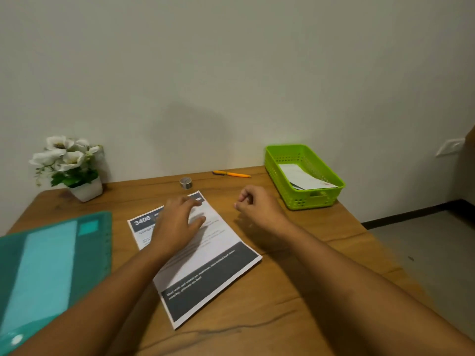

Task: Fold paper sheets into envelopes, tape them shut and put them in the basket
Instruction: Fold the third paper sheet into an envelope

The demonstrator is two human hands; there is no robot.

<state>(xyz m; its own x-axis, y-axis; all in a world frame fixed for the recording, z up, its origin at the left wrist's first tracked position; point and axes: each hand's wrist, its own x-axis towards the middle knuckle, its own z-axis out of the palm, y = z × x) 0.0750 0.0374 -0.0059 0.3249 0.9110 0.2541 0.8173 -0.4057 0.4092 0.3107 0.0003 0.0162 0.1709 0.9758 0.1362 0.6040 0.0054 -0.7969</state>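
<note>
Nearest, at the left: green folder flat on the wooden table. In the middle, printed paper sheet lying flat under the left hand, fingers straight and spread. Just beside, right hand, fingers curled in, holding nothing. Farther back: tape roll, orange pen, green basket with folded paper inside, flower pot.

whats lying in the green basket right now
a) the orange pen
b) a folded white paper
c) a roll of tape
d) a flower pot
b: a folded white paper lies inside the green basket, while the tape roll and the orange pen sit outside it on the table.
</note>
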